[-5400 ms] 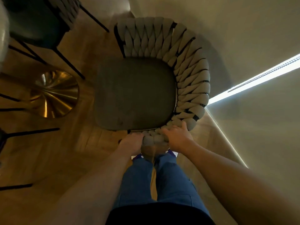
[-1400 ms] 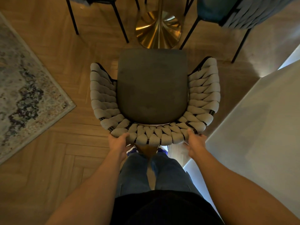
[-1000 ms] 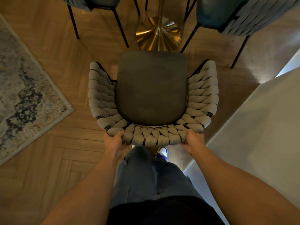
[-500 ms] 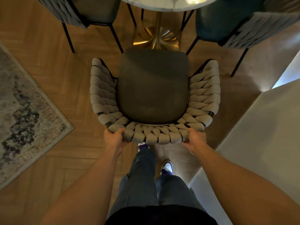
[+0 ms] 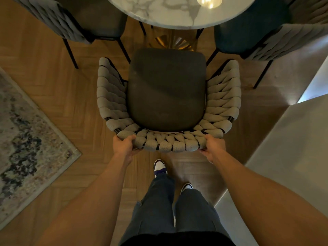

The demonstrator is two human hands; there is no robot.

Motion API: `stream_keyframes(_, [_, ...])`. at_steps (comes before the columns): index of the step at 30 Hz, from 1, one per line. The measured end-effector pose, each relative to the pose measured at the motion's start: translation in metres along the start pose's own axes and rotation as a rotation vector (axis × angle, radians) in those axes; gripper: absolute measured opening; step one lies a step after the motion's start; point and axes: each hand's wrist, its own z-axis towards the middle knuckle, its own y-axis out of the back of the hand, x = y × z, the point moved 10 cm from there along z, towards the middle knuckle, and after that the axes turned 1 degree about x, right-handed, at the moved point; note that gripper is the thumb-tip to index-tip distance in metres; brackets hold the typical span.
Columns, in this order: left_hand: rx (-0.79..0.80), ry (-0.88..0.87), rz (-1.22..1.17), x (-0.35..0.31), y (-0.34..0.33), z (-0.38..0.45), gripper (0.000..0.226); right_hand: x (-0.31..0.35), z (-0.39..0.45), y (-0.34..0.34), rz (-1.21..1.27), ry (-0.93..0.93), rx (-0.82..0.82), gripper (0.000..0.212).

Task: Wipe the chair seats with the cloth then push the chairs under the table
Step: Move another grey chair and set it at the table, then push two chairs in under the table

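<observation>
A chair [image 5: 166, 89] with a dark seat and a grey woven backrest stands in front of me, facing the round marble table [image 5: 177, 13]. My left hand [image 5: 124, 146] grips the left end of the backrest's rear curve. My right hand [image 5: 212, 145] grips the right end. The seat's front edge lies just short of the table's rim, over the gold pedestal base [image 5: 170, 42]. No cloth is in view.
A grey chair [image 5: 74, 20] stands at the table's left and a blue-seated chair [image 5: 262, 31] at its right. A patterned rug [image 5: 26, 142] covers the floor on the left. A pale wall or counter [image 5: 292, 148] rises close on the right. My feet are behind the chair.
The chair was turned from facing sideways to facing the table, then moved forward toward it. I have stepped after it, and the table top has come into view. Both hands kept their grip.
</observation>
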Motion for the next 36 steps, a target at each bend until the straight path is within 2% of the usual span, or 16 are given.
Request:
stream_keyframes(9, [0.063,0.002,0.001,-0.008,-0.01,-0.001,0.046,0.013,-0.01,-0.003,0.03,0.003,0.101,0.058])
stream_keyframes(14, [0.017,0.029,0.053,0.0,0.007,-0.016,0.053,0.011,-0.028,0.007,-0.1,0.027,0.172,0.04])
stream_keyframes(16, [-0.011,0.022,0.134,0.004,0.013,-0.023,0.045,0.011,-0.035,0.011,-0.171,0.043,0.195,0.027])
stream_keyframes(19, [-0.012,-0.033,0.29,0.005,0.014,-0.036,0.016,0.014,-0.047,0.015,-0.245,0.087,0.247,0.013])
stream_keyframes(21, [0.006,-0.081,0.398,0.004,0.01,-0.046,0.006,0.017,-0.057,0.017,-0.328,0.139,0.265,0.006])
stream_keyframes(26, [0.082,-0.215,0.653,0.001,-0.003,-0.069,0.004,0.025,-0.077,0.019,-0.602,0.323,0.292,0.009])
stream_keyframes(30, [0.141,-0.295,0.831,0.003,-0.01,-0.086,0.005,0.02,-0.09,0.013,-0.827,0.454,0.381,0.007])
stream_keyframes(36, [0.157,-0.253,0.888,0.017,0.002,-0.095,0.007,0.004,-0.109,-0.009,-1.083,0.553,0.522,0.014])
